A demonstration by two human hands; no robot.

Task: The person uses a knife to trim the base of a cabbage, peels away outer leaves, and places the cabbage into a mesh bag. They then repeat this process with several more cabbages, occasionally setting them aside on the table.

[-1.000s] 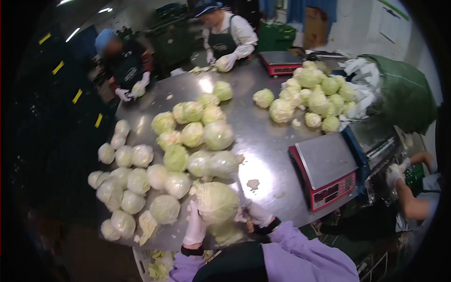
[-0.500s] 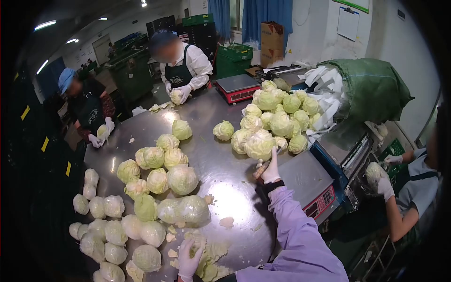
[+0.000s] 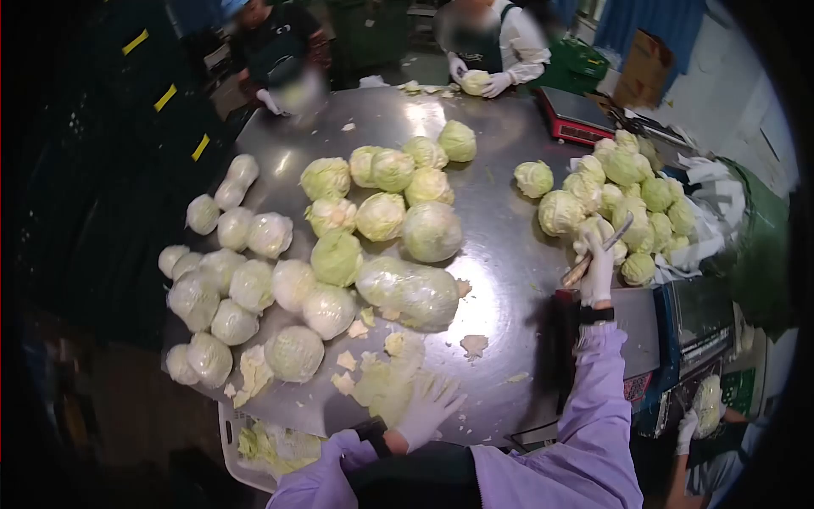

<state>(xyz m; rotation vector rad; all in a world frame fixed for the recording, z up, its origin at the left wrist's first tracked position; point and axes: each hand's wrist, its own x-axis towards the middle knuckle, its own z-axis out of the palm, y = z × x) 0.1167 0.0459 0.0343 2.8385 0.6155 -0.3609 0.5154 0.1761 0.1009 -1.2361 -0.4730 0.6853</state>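
Right hand (image 3: 599,270): white-gloved, at the near edge of the cabbage pile (image 3: 658,200), right side of the worktop (image 3: 500,254). Grip folded about a knife (image 3: 577,271), which lies aslant across the hand: brown handle to lower left, narrow metal blade to upper right. Fingers also overlap a pale cabbage (image 3: 596,227); cannot tell whether it is grasped or only touched.

Left hand (image 3: 426,413): white-gloved, palm down, grip spread wide, holding nothing. Lies at the loose leaves (image 3: 381,382), near edge of the worktop; leaves flat, limp, pale green, with cream scraps to their left.

Appearance of pile: round heads, yellow-green to near-white, unwrapped, stacked against one another. Veins and leaf folds visible on several. One greener head (image 3: 533,179) sits apart, to the left of the pile.

Mid-worktop: a cluster of bare heads (image 3: 381,217), some showing whitish cut bases. Just nearer, a long wrapped bundle (image 3: 407,293), glossy with film. Left side: wrapped cabbages (image 3: 193,301), paler, smooth, shiny, mostly touching.

Below the near left edge: white basket (image 3: 229,441) containing green leaves. Far right corner: red scale (image 3: 577,117) with grey plate.
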